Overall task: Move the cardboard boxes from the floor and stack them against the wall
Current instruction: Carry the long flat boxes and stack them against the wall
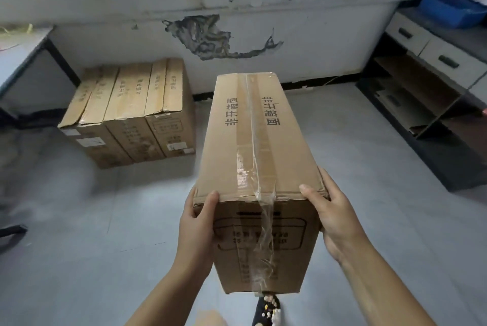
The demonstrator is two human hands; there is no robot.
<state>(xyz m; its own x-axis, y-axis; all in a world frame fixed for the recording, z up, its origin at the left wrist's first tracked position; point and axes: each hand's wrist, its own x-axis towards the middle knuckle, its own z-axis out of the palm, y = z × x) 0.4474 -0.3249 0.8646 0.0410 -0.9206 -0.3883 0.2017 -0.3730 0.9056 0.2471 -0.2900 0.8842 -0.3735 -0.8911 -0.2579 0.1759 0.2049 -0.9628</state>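
I carry a long taped cardboard box [253, 141] off the floor in front of me, its length pointing toward the wall [290, 35]. My left hand [196, 223] grips its near left corner, thumb on the top edge. My right hand [333, 216] grips the near right corner the same way. Several similar cardboard boxes [129, 112] stand side by side on the floor against the wall, ahead and to the left.
A grey table [23, 56] stands at the far left. A dark desk with drawers and shelves [432, 72] lines the right side, a blue bin [450, 8] on top. Grey floor [355, 154] lies between. My foot [267, 310] shows beneath the box.
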